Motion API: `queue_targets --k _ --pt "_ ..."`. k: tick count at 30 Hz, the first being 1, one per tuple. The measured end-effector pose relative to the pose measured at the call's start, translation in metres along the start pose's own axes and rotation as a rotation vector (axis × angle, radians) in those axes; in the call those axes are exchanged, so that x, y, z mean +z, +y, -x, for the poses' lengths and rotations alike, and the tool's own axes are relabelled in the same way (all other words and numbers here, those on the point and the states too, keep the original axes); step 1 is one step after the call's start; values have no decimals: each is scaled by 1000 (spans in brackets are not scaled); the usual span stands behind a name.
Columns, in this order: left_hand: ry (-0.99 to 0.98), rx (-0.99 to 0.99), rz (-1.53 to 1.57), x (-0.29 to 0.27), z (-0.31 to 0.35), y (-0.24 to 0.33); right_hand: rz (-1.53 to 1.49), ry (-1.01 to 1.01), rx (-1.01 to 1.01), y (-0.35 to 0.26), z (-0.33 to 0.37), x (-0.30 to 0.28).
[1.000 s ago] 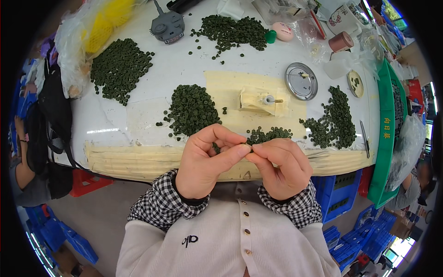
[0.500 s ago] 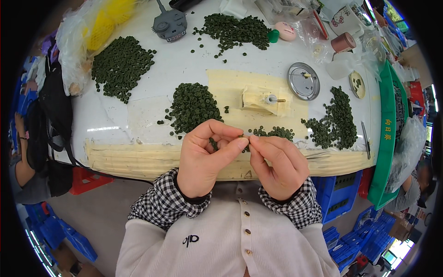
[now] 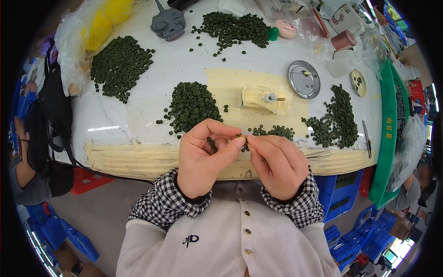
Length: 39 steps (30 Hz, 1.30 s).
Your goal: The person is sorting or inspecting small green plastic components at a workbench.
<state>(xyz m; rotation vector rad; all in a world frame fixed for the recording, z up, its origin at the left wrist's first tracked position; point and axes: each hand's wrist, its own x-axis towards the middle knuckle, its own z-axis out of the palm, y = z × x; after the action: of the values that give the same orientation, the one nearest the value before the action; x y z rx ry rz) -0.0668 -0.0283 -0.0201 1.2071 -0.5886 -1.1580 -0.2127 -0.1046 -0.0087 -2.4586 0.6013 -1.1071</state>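
Above the table's near edge, my left hand [image 3: 201,159] and my right hand [image 3: 280,164] meet fingertip to fingertip. Left thumb and forefinger pinch a small dark green piece [image 3: 239,135], mostly covered by the fingers. The right thumb and forefinger are closed together right beside it; whatever lies between them is too small and hidden to name. Just beyond my left hand is a heap of small dark green discs [image 3: 194,106]. A smaller group of green discs [image 3: 277,131] lies past my right fingertips, partly behind the hands.
A taped block with a pin [image 3: 260,100] stands mid-table. Round metal lid [image 3: 303,79], tweezers-like tool [image 3: 366,138] and more green pieces [image 3: 341,117] lie right, beside a green tray [image 3: 386,138]. Farther back are two more piles and a grey model tank turret [image 3: 168,24].
My left fingertips have shifted slightly left, leaving a little more gap to the right ones. Both pinches stay closed, and the piles look the same.
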Motion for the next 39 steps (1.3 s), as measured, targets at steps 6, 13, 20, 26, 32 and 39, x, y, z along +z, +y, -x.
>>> queue_targets --k 6,13,20,26,32,39 --pt "14 -9 -20 0 0 1 72 0 -93 4 1 3" --pt "49 -52 32 2 1 0 115 -42 -108 5 3 5" --pt "48 -86 86 4 1 -2 148 -9 -55 4 3 9" --pt "39 -88 134 5 1 -1 73 23 54 1 2 10" --pt "43 -95 124 5 0 -3 76 42 56 2 3 11" --pt "18 -54 40 4 -1 -3 42 64 62 3 3 10"
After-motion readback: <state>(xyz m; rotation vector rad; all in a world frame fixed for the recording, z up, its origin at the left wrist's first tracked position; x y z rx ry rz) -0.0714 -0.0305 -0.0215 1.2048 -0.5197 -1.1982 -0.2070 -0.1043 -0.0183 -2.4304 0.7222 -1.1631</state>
